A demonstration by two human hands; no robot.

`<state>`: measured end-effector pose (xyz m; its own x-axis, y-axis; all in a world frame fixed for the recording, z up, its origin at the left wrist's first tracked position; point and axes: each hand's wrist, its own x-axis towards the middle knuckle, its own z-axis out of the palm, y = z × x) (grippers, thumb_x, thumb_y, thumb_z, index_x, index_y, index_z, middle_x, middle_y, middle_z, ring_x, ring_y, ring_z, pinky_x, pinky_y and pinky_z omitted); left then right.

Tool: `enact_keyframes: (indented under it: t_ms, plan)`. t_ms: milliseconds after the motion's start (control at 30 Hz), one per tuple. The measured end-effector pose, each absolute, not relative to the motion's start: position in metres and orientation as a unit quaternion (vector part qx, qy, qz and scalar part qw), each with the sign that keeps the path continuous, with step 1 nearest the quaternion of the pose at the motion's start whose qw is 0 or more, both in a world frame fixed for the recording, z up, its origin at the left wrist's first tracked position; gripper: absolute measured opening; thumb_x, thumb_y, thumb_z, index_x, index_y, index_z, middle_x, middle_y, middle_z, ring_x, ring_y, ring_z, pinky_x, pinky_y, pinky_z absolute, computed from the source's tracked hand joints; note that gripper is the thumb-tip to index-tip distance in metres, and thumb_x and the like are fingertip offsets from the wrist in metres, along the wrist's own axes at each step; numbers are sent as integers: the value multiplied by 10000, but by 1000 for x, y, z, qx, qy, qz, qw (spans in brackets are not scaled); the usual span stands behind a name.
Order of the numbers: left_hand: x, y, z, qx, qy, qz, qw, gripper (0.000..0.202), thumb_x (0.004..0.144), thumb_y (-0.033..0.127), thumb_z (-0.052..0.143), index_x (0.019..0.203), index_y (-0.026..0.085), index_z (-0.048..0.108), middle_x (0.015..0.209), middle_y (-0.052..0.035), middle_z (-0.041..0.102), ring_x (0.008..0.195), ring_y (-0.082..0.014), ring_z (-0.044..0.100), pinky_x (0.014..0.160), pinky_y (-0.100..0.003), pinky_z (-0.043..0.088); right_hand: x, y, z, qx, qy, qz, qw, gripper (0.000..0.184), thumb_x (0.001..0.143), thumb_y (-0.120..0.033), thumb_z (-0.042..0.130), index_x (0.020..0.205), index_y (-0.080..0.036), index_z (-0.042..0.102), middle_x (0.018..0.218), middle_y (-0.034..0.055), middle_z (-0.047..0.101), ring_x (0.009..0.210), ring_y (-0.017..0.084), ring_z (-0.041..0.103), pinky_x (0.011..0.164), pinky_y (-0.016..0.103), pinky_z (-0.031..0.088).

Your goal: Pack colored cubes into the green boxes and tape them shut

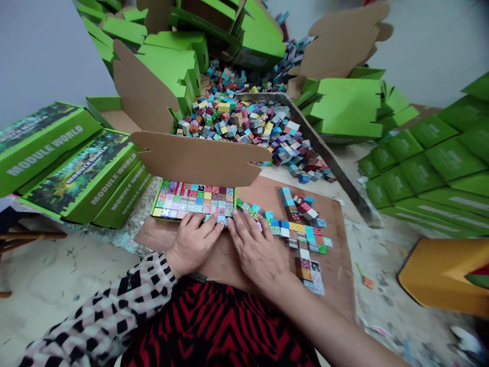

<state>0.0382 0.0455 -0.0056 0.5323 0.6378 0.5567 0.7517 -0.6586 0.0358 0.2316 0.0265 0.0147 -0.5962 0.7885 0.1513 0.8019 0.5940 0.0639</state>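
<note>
An open green box (pixel 194 202) stands before me, filled with rows of small patterned cubes, its brown lid (pixel 202 158) raised at the far side. My left hand (pixel 195 243) rests on the front edge of the box, fingers extended and slightly bent over the nearest cubes. Beside it, my right hand (pixel 256 247) lies with fingers stretched out, its fingertips at the front right corner. Neither hand visibly grips anything. Close to the right fingers, joined rows of loose cubes (pixel 294 228) spread over a brown cardboard sheet (pixel 336 270).
Beyond the lid lies a large heap of colourful cubes (pixel 244 120), bordered on the right by a long bar (pixel 324 150). Closed green boxes (pixel 82 176) are stacked at left, more green boxes (pixel 439 158) at right. A yellow stool-like object (pixel 439 275) stands lower right.
</note>
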Motion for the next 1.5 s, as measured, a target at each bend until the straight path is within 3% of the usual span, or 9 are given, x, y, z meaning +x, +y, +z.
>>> enact_keyframes:
  t_ms: [200, 333, 567, 800, 967, 1033, 1233, 1367, 1500]
  plan:
    - [21, 40, 11, -867, -405, -280, 79, 373, 871, 168, 551, 1233, 249, 586, 1241, -61, 640, 1041, -247, 563, 949, -462, 407, 234, 38, 25, -508, -843, 54, 169, 376, 945, -238, 409, 1296, -176, 531, 1330, 160, 546, 1212, 279, 515, 963, 483, 467]
    - [-6, 41, 12, -720, -578, -383, 29, 509, 865, 236, 589, 1358, 271, 466, 1439, -89, 453, 1267, -284, 455, 1046, -477, 375, 233, 46, 26, -555, -801, 121, 191, 398, 911, -368, 500, 1254, -170, 543, 1120, 143, 621, 1032, 274, 600, 862, 447, 517]
    - [-29, 51, 0, -539, -712, -412, -180, 546, 875, 354, 553, 1392, 224, 436, 1359, -91, 544, 1264, -262, 494, 1107, -434, 347, 243, 72, 8, -549, -797, 131, 212, 351, 971, -265, 342, 1135, -136, 624, 980, 125, 639, 922, 239, 580, 834, 396, 477]
    - [-37, 58, -8, -524, -712, -429, -185, 462, 893, 312, 518, 1345, 221, 499, 1354, -84, 558, 1261, -239, 507, 1109, -398, 343, 242, 97, 12, -593, -803, -5, 53, 301, 915, -276, 461, 1147, -219, 643, 1022, 137, 615, 908, 288, 511, 723, 389, 401]
    - [-35, 54, -13, -521, -694, -450, -211, 480, 883, 327, 547, 1346, 212, 493, 1356, -88, 555, 1262, -236, 506, 1105, -384, 350, 249, 110, 8, -689, -724, -13, 31, 312, 918, -308, 423, 1010, -150, 676, 994, 179, 603, 932, 325, 515, 731, 420, 399]
    - [-28, 49, -14, -513, -691, -456, -228, 492, 876, 338, 565, 1349, 227, 487, 1368, -89, 543, 1275, -245, 492, 1112, -402, 341, 256, 115, 5, -702, -706, 22, 89, 328, 899, -318, 439, 1063, -127, 650, 1001, 181, 602, 956, 329, 522, 772, 442, 414]
    - [-22, 55, -13, -431, -611, -559, -358, 600, 853, 349, 605, 1389, 235, 362, 1319, -135, 555, 1201, -236, 555, 1021, -411, 450, 262, 129, 5, -579, -610, 301, 450, 516, 791, -292, 550, 1292, -218, 448, 1145, 95, 616, 952, 223, 600, 821, 388, 494]
    - [-33, 83, -4, -430, -577, -591, -364, 775, 772, 277, 687, 1430, 317, 280, 1529, -110, 298, 1294, -230, 465, 1050, -384, 421, 265, 139, 5, -520, -576, 375, 508, 325, 780, -330, 592, 1083, -213, 574, 1067, 75, 682, 994, 228, 626, 915, 412, 470]
    - [-38, 106, 7, -473, -536, -597, -363, 582, 767, 313, 682, 1308, 243, 476, 1342, -105, 535, 1210, -212, 534, 1033, -369, 431, 274, 144, 5, -504, -581, 405, 494, 298, 784, -373, 601, 1038, -219, 630, 1056, 51, 703, 1004, 228, 634, 950, 419, 452]
